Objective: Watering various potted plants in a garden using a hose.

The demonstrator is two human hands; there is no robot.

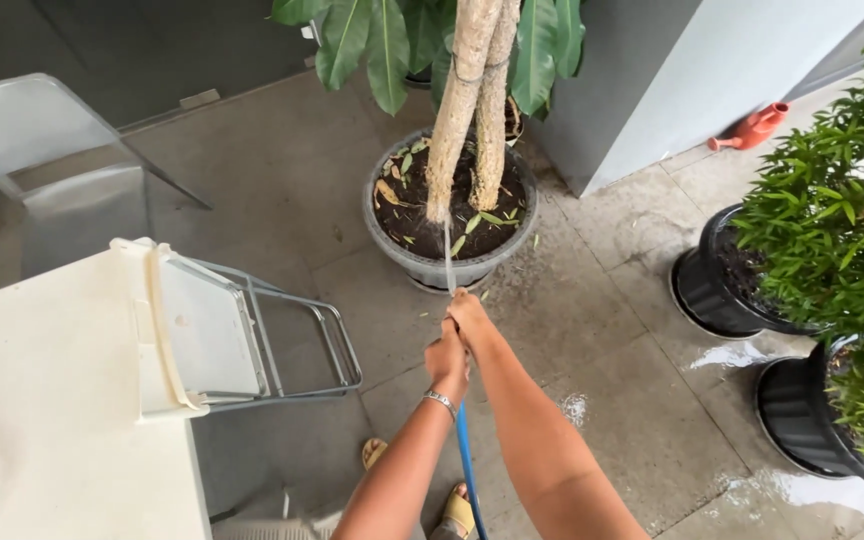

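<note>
Head view: left hand [446,362] and right hand [469,318] both closed around the end of a blue hose [468,470], just in front of the grey plant pot [432,262]. Thin water stream [448,255] runs from hands into the pot's soil. Folded chair [242,335] left of pot; two black pots [717,290] to its right; wet floor [592,300] around.

Blue hose [467,455], grey pot [449,268], orange watering can [752,127]
</note>
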